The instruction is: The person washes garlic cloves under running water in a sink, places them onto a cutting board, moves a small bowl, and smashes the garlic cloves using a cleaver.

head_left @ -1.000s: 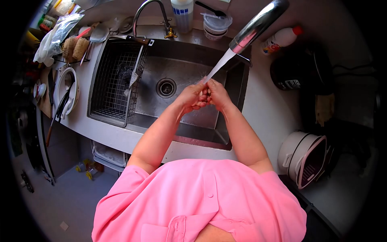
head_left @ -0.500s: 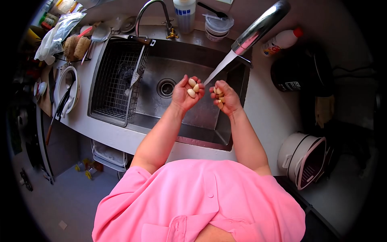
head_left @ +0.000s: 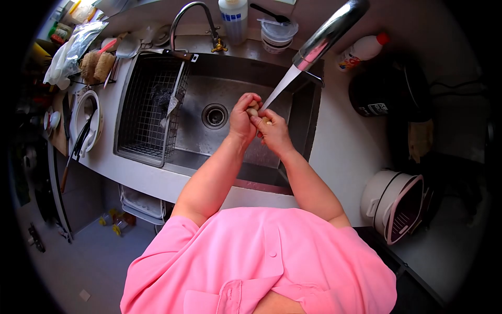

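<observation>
My left hand [head_left: 242, 123] is curled around several pale peeled garlic cloves [head_left: 253, 112]. Touching it, my right hand [head_left: 276, 137] is also closed on garlic cloves, with a little of one showing between its fingers. Both hands are held over the steel sink [head_left: 201, 91], to the right of its drain [head_left: 215, 116]. A stream of water [head_left: 280, 87] runs from the large chrome faucet [head_left: 327, 39] down to the hands. The fingers hide most of the cloves.
A wire basket [head_left: 151, 120] fills the sink's left side, with a knife [head_left: 180, 54] across its back corner. Behind stand a brass-handled tap [head_left: 218, 46], a bottle [head_left: 234, 23] and a lidded tub [head_left: 277, 36]. A red-capped bottle [head_left: 361, 52] and a black appliance [head_left: 376, 94] are at right.
My hands have come together under the water; they were apart, palms showing the cloves. My right hand has moved left against my left hand, and the fingers have closed over the garlic.
</observation>
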